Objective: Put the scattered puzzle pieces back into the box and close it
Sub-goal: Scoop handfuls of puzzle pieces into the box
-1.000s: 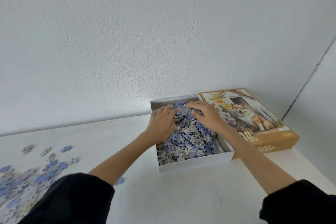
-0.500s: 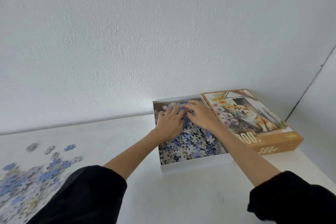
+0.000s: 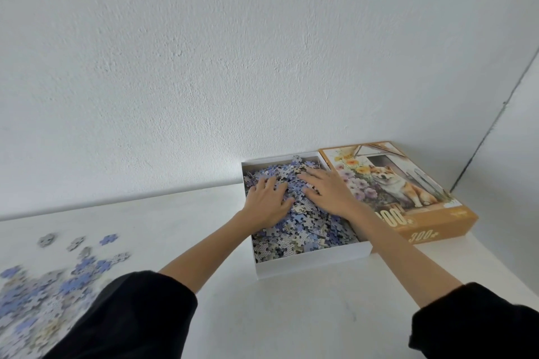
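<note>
- The box (image 3: pixel 315 263), a shallow white tray, sits open on the table (image 3: pixel 262 318) against the wall (image 3: pixel 233 67), right of the middle of the view.
- The pieces (image 3: pixel 306 232) fill it in a heap of blue, lilac and grey, piled highest toward the back, where one piece leans at the far rim.
- The left hand (image 3: pixel 269 201) lies palm down on the heap in the left half of the box. Its fingers are straight and spread, pointing toward the wall, and hold nothing.
- The right hand (image 3: pixel 329 192) lies palm down on the heap just beside it, in the right half and a little farther back. Its fingers are also flat and spread, with nothing held.
- The thumbs of the two hands point toward each other and are close, with pieces showing between them.
- The right forearm crosses the box's right wall, and the left forearm crosses its left wall.
- The lid (image 3: pixel 437 232) lies face up just right of the box, touching it. It is orange, shows a dog among flowers, and reads "300+" on its near side.
- The loose pieces (image 3: pixel 43 294) lie scattered on the table at the far left, well apart from the box and both hands. A few singles sit behind the main spread.
- Black sleeves (image 3: pixel 131 318) cover both arms near the bottom edge, pushed up from the bare forearms.
</note>
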